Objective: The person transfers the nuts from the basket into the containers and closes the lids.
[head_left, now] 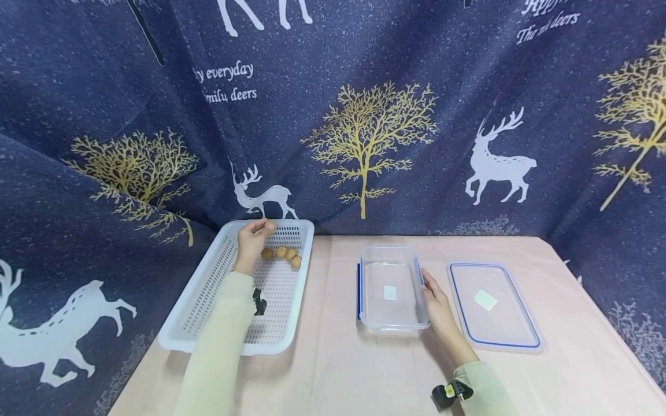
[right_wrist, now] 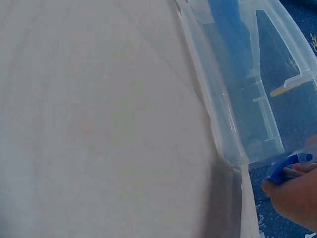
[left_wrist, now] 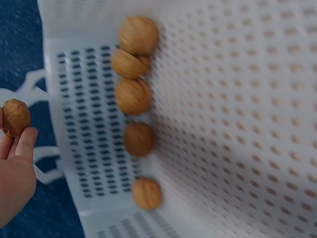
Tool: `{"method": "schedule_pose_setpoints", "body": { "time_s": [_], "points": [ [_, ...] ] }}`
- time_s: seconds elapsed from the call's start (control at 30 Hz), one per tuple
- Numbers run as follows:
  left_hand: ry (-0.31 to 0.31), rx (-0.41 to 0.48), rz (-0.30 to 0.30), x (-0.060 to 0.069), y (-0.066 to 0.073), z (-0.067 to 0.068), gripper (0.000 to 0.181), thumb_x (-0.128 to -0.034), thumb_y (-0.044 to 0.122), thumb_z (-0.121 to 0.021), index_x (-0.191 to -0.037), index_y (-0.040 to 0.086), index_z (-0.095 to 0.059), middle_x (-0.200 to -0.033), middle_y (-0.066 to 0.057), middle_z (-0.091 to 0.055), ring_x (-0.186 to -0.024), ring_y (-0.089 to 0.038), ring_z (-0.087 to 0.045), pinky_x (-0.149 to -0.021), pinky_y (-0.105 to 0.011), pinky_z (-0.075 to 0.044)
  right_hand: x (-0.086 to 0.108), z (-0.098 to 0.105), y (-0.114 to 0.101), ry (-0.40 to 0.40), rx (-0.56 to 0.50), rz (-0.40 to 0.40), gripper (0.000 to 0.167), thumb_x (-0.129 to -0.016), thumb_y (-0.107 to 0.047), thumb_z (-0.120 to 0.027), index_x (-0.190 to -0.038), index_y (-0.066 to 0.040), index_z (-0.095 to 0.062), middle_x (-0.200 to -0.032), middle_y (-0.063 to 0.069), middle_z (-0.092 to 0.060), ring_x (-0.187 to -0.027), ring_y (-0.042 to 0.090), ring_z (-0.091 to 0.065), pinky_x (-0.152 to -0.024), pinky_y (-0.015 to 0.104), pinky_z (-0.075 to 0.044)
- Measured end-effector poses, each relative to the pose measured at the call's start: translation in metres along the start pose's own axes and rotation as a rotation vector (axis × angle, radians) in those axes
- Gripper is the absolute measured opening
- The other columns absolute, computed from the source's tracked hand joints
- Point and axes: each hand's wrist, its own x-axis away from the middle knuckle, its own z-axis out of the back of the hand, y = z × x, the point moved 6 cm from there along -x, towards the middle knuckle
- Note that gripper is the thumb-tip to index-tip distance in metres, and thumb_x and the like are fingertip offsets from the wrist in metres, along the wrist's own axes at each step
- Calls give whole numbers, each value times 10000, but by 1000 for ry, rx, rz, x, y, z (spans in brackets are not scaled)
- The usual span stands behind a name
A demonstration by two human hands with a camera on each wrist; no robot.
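Note:
My left hand (head_left: pixel 252 245) is raised over the far end of the white plastic basket (head_left: pixel 304 289), pinching a walnut (left_wrist: pixel 16 118) between thumb and fingers. Several more walnuts (left_wrist: pixel 132 96) lie along the basket's far end below it. On the right, my right hand (head_left: pixel 441 309) grips the right side of a clear plastic food container (head_left: pixel 387 329), by a blue locking flap (right_wrist: pixel 285 167). The container stands without its lid on the table, and nothing shows inside except a pale label (head_left: pixel 389 293) on its bottom.
A clear lid (head_left: pixel 496 323) with a blue seal lies flat right of the container. Pink cloth covers the table (head_left: pixel 333 370). Behind it hangs a dark blue curtain (head_left: pixel 291 133) printed with deer and trees.

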Motion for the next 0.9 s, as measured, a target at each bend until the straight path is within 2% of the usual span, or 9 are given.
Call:
{"method": "schedule_pose_setpoints", "body": {
  "time_s": [0.33,0.5,0.7,0.9],
  "points": [
    [-32,64,-24,8,35,-28,391,-927,139,-651,-1269,-36,-576,-1273,-215,-592,-1185,-307,-569,-1012,-332,-461,1,0,0,2,9,4,498,-1029,-71,-291,-1511,3,-191,-1548,255,-189,-1428,418,-144,-1177,523,-104],
    [-58,100,-28,10,47,-43,385,-931,136,-643,-1275,-21,-575,-1270,-188,-597,-1180,-280,-574,-984,-292,-479,1,0,1,4,13,11,498,-1025,-64,-295,-1509,6,-199,-1544,260,-199,-1426,420,-149,-1178,522,-105],
    [-62,170,-52,11,59,-65,365,-914,88,-656,-1249,-42,-591,-1230,-219,-613,-1134,-291,-601,-917,-250,-510,0,0,1,0,14,4,498,-1031,-75,-290,-1513,-3,-190,-1553,245,-188,-1432,407,-141,-1181,512,-103],
    [-81,194,-79,15,73,-86,357,-898,116,-684,-1221,-23,-618,-1188,-205,-640,-1099,-282,-623,-920,-285,-518,0,0,1,-10,14,-18,500,-1039,-102,-277,-1523,-26,-176,-1567,223,-166,-1443,389,-116,-1184,506,-88]
  ]
}}
